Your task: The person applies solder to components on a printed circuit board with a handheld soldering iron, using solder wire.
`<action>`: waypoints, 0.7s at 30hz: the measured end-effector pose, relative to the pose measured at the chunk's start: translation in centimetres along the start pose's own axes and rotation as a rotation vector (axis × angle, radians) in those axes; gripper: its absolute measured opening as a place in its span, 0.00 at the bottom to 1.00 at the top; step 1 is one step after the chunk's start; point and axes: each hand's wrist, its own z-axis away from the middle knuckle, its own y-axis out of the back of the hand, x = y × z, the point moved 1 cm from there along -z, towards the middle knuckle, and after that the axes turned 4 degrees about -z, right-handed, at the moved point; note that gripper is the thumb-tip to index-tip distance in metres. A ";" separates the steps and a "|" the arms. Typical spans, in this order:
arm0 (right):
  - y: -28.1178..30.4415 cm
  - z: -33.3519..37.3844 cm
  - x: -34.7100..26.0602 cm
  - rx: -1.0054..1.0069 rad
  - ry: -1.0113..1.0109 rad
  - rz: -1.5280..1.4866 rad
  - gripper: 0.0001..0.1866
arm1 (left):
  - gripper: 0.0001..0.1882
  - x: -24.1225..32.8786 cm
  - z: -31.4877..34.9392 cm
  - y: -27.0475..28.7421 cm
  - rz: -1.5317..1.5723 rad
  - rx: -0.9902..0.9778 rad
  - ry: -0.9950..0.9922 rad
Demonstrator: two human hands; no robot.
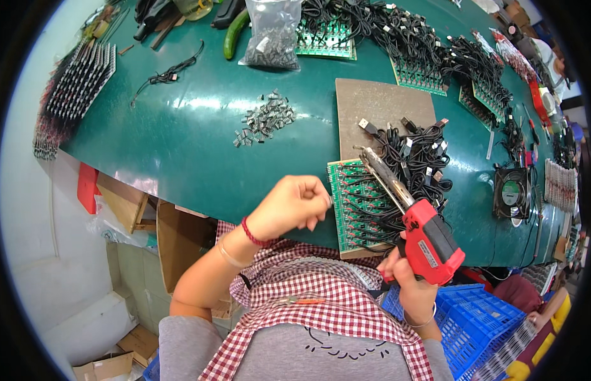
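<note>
- Red-and-black plastic soldering gun [431, 246], gripped in the right hand [405, 274], slants above a green circuit board [347, 206] wired with black cables [415, 155].
- The board lies on a flat brown panel [384, 105] atop the green bench [194, 159].
- Left hand [297, 203] curls closed beside it, any contents unclear.

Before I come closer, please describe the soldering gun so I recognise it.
Find the green table, then the circuit board with black cables at its edge. There, the right hand holds the soldering gun, its red body unlike those cables.
</note>
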 end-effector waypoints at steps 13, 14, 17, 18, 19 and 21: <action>2.8 1.9 2.3 -0.014 -0.173 0.019 0.22 | 0.03 0.2 -2.4 1.5 -0.025 -0.062 0.031; 2.8 1.9 2.3 -0.014 -0.176 0.018 0.22 | 0.03 0.1 -2.4 1.5 -0.014 -0.066 0.030; 2.8 1.9 2.5 -0.050 -0.166 0.094 0.20 | 0.04 0.0 -2.5 1.5 0.004 -0.068 0.028; 2.8 1.9 2.6 -0.044 -0.162 0.099 0.19 | 0.04 0.0 -2.5 1.5 0.005 -0.066 0.029; 2.8 1.9 2.7 -0.039 -0.157 0.104 0.19 | 0.03 0.1 -2.4 1.5 0.007 -0.066 0.025; 3.0 1.9 2.9 -0.046 -0.153 0.106 0.19 | 0.03 0.1 -2.4 1.5 0.011 -0.067 0.022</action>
